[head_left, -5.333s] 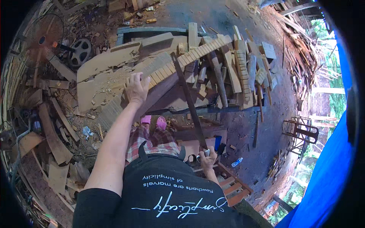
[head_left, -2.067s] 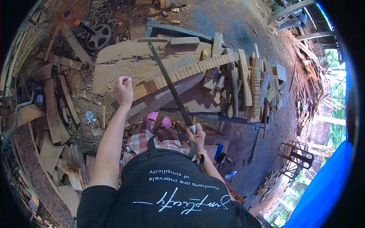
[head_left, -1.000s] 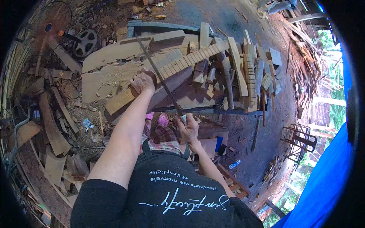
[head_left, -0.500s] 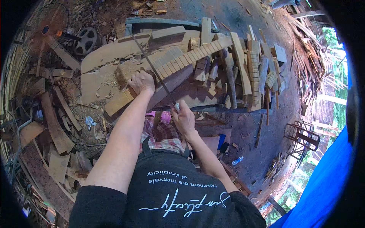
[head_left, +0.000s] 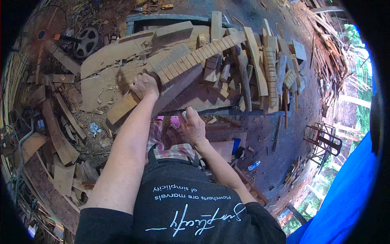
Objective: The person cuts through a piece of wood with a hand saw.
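My left hand [head_left: 145, 86] is closed over a long wooden strip [head_left: 185, 67] scored with several parallel cuts. The strip lies slantwise on a thick dark beam [head_left: 178, 87] across the workbench. My right hand [head_left: 193, 127], at the near edge of the bench, is wrapped round the light-coloured handle [head_left: 184, 115] of a hand saw. Its long thin blade runs forward across the strip just right of my left hand, but motion smears it almost out of sight. Sawdust [head_left: 122, 79] lies beside the left hand.
Several wood blocks and sticks [head_left: 256, 69] crowd the right of the bench. A big slab [head_left: 97, 77] lies under the strip. A fan [head_left: 42, 34] and a spoked wheel [head_left: 86, 42] stand at far left, scrap boards [head_left: 59, 134] at left, a metal stool [head_left: 323, 140] at right.
My right hand has come slightly back toward me relative to the bench, and the saw blade, plain before, is now blurred. My left hand keeps its hold. The whole view has shifted a little.
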Motion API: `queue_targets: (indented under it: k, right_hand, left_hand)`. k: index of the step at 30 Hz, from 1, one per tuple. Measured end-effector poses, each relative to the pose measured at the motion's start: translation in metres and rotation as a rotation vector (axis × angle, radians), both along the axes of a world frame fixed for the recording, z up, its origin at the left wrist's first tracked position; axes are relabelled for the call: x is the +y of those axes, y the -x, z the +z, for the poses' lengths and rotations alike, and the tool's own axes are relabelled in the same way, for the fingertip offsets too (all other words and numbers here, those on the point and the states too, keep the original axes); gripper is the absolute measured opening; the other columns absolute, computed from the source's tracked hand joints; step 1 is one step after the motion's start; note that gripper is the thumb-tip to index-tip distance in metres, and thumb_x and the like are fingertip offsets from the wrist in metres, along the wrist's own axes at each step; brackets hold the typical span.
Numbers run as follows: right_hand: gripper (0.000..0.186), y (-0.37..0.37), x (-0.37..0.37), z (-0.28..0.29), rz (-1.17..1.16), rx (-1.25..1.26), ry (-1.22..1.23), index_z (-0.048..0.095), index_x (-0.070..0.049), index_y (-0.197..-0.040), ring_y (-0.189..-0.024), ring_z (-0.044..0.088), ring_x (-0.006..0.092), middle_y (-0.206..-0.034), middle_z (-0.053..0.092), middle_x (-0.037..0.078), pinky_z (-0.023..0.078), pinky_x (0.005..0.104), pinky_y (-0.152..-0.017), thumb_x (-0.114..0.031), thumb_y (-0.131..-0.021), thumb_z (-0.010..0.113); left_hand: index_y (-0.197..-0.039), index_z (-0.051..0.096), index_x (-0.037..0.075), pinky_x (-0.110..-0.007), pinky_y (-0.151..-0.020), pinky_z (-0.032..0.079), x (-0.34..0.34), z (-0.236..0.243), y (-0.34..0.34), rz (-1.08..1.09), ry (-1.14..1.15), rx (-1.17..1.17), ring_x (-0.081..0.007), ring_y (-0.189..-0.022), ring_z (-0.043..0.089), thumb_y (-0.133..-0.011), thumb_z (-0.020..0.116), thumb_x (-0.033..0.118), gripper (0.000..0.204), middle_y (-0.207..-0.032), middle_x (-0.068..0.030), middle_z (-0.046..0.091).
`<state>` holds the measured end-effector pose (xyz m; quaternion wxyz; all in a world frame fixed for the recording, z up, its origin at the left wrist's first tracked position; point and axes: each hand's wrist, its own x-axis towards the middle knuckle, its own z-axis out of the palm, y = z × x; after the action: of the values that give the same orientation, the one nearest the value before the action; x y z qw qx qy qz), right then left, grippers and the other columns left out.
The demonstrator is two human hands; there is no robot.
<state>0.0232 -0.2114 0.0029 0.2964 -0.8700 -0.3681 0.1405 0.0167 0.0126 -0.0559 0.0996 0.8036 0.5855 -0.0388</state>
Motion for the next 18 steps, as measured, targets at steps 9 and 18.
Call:
queue_targets:
  k: [9, 18]
  right_hand:
    - [0.022, 0.007, -0.019, 0.002, -0.029, 0.045, -0.059, 0.047, -0.007, -0.096, -0.072, 0.058, 0.0393, -0.082, 0.055, 0.016, 0.047, 0.0457, -0.057, -0.017, -0.084, 0.063]
    - [0.017, 0.012, -0.04, -0.009, -0.076, 0.151, -0.132, 0.05, -0.005, -0.093, -0.077, 0.055, 0.0452, -0.081, 0.055, 0.021, 0.044, 0.0475, -0.061, -0.016, -0.087, 0.062]
  left_hand:
    - [-0.096, 0.068, 0.012, -0.043, -0.089, 0.035, 0.001, 0.011, 0.0, 0.027, -0.014, 0.02, -0.0238, -0.103, 0.059, -0.091, 0.04, 0.021, 0.029, -0.099, -0.0082, 0.067]
    - [-0.095, 0.068, 0.012, -0.043, -0.088, 0.036, -0.001, 0.021, -0.002, 0.018, -0.018, 0.035, -0.0242, -0.101, 0.06, -0.09, 0.042, 0.021, 0.029, -0.099, -0.0104, 0.067]
